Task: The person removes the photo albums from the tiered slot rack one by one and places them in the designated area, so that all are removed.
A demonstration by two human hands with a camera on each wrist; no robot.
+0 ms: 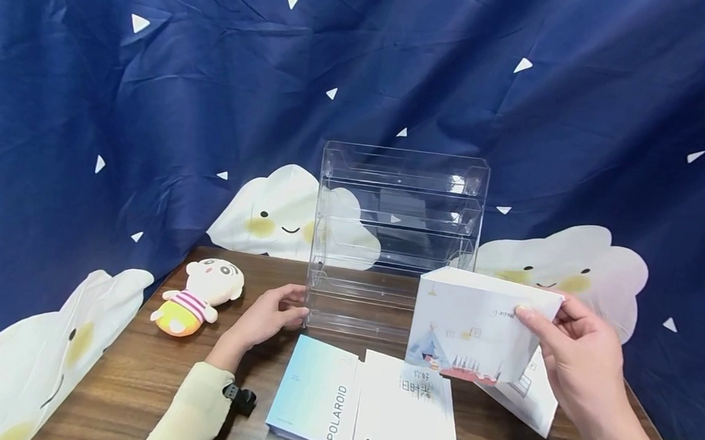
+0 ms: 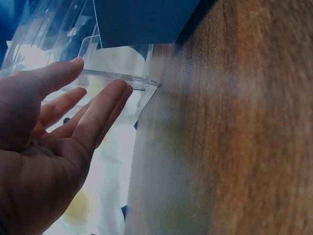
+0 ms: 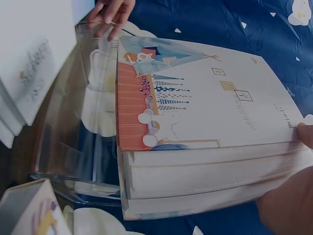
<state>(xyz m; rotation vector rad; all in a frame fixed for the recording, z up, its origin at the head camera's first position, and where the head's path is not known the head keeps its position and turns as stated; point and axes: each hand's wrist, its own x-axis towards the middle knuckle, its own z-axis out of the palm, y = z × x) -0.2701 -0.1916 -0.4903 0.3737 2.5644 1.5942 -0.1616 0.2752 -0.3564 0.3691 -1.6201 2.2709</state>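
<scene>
My right hand (image 1: 589, 355) grips a thick white album (image 1: 482, 322) by its right edge, thumb on the front cover. A tent and a red rug are printed on that cover. The album is held upright above the table, before the lower right of a clear tiered rack (image 1: 391, 329). In the right wrist view, the thick page block of the album (image 3: 205, 174) shows between its covers. My left hand (image 1: 269, 319) is at the rack's lower left side, fingertips right at its edge. The left wrist view shows the left fingers (image 2: 93, 117) extended and spread near the clear plastic.
A blue album marked POLAROID (image 1: 315, 396) and a white album with dark lettering (image 1: 407, 418) lie before the rack. Another white album (image 1: 544, 400) lies partly hidden behind the held one. A plush doll (image 1: 196, 298) lies at the left; a blue curtain (image 1: 264, 73) hangs behind.
</scene>
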